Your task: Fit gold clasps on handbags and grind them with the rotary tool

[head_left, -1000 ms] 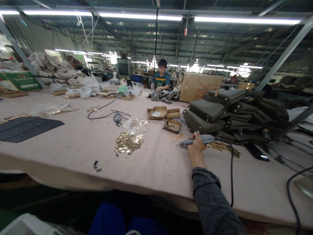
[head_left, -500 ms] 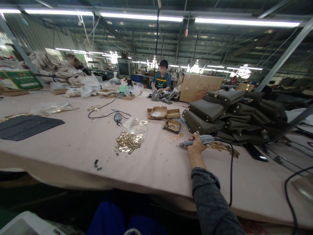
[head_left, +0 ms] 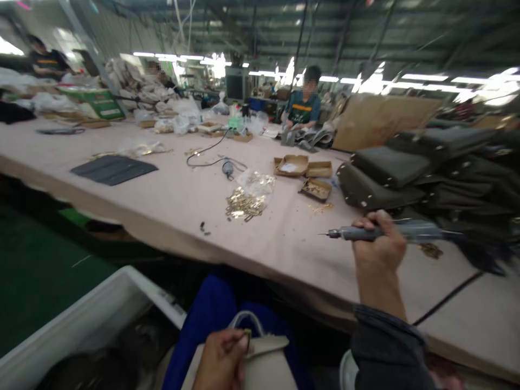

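Note:
My right hand [head_left: 379, 246] is closed around a grey electric screwdriver [head_left: 420, 231]. Its thin bit points left above the cloth-covered table. Low in the view, my left hand [head_left: 221, 360] pinches a small gold-coloured metal piece [head_left: 247, 339] at its fingertips, just above a cream handbag [head_left: 270, 368] on my lap. The bag has a pale curved handle [head_left: 248, 318]. Gold-coloured metal fittings [head_left: 246, 203] lie heaped on the table, partly by a clear plastic bag. A small open box [head_left: 316, 189] holds tiny parts, and more lie scattered in front of it.
Dark olive bags [head_left: 390, 168] are stacked at the right. A dark flat panel [head_left: 114, 169] and a second corded screwdriver [head_left: 228, 168] lie on the table [head_left: 174, 200]. A white bin [head_left: 81, 325] stands lower left. Across the table a co-worker [head_left: 304, 105] is busy.
My right hand has lifted the screwdriver off the tabletop, closer to me. My left hand and the cream handbag have come into view as the camera tilted down and turned left.

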A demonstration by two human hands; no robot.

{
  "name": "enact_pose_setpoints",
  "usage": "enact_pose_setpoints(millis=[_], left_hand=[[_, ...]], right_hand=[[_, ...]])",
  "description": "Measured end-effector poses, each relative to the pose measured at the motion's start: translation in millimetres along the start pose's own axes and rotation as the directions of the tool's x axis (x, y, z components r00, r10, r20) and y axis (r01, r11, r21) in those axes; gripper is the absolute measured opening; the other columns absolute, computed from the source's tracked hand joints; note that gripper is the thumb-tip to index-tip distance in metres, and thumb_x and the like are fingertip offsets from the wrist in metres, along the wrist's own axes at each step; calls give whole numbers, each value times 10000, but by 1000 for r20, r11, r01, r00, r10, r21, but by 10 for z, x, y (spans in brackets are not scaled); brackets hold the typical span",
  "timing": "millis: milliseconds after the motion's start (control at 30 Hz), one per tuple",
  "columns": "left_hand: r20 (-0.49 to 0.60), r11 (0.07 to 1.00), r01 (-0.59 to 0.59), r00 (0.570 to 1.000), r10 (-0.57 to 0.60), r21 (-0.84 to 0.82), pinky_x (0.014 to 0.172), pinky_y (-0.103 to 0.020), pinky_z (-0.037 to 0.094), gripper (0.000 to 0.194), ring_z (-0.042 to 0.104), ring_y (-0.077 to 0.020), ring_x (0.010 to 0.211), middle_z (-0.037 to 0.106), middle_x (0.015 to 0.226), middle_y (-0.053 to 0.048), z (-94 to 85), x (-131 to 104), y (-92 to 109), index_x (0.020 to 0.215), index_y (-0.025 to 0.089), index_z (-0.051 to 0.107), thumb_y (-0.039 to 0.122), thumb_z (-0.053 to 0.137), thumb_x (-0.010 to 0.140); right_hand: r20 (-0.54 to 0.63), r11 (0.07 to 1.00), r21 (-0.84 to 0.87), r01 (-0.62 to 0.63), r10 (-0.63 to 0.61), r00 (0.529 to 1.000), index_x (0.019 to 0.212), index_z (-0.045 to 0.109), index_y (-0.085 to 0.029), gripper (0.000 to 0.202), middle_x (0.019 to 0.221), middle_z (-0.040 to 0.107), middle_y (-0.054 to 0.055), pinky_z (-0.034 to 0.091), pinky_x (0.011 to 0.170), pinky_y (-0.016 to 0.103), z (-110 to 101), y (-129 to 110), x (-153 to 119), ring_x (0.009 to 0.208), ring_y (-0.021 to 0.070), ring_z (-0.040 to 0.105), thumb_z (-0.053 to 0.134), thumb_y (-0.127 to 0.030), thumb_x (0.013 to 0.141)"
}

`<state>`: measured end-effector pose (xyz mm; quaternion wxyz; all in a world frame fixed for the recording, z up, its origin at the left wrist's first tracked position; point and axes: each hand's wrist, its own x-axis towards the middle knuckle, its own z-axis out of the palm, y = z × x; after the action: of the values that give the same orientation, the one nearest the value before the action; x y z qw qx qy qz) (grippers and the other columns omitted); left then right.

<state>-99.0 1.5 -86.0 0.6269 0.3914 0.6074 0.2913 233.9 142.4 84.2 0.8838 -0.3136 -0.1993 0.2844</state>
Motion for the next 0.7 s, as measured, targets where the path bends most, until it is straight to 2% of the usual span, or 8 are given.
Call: enact_pose_setpoints(millis=[67, 133, 233, 333, 467, 700], left_hand=[[42, 996, -90, 995, 90, -19, 371, -231, 340, 520, 445, -124, 333, 582, 437, -11, -23, 22, -84, 932, 82, 759, 580, 670, 811], [-15, 987, -161, 987, 161, 6, 408, -217, 346, 386, 473, -115, 385, 595, 473, -21, -63, 34, -139, 835, 84, 782, 456, 682, 806], [-125, 990, -141, 982, 142, 14, 435, -207, 319, 296, 468, -102, 433, 593, 500, -16, -120, 25, -172, 782, 99, 804, 378, 705, 783], [-180, 994, -105, 979, 99, -26, 435, -217, 315, 295, 455, -100, 419, 585, 474, -20, -143, -6, -202, 770, 93, 811, 376, 725, 768], [-204, 990, -79, 978, 54, -119, 411, -218, 290, 356, 423, -91, 391, 556, 437, -24, -143, -13, -248, 737, 69, 798, 423, 765, 728], [-183, 955, -43, 983, -12, -293, 371, -211, 225, 443, 372, -63, 375, 554, 459, -31, -176, -57, -219, 634, 65, 744, 498, 835, 615]], right_hand=[[132, 994, 13, -109, 106, 986, 772, 598, -199, 221, 751, 515, -33, 480, 581, 246, -11, -102, -502, 563, 67, 429, 767, -77, 700], [167, 983, -40, -177, 181, 969, 770, 619, -210, 192, 764, 511, -15, 461, 572, 270, -34, -135, -1033, 567, 83, 424, 747, -69, 739], [181, 947, -175, -269, 300, 937, 773, 624, -202, 133, 735, 498, -13, 425, 560, 275, -79, -84, -1803, 567, 99, 421, 720, -110, 773], [220, 916, -274, -294, 357, 908, 833, 640, -196, 92, 701, 507, -30, 408, 567, 275, -133, 57, -2372, 549, 97, 440, 713, -144, 811], [329, 918, -336, -212, 325, 887, 932, 650, -194, 111, 710, 553, -35, 445, 612, 309, -173, 260, -2715, 554, 106, 506, 718, -148, 858], [465, 903, -418, -95, 303, 832, 967, 631, -213, 121, 724, 581, -45, 483, 621, 321, -211, 457, -2897, 568, 124, 545, 718, -185, 887]])
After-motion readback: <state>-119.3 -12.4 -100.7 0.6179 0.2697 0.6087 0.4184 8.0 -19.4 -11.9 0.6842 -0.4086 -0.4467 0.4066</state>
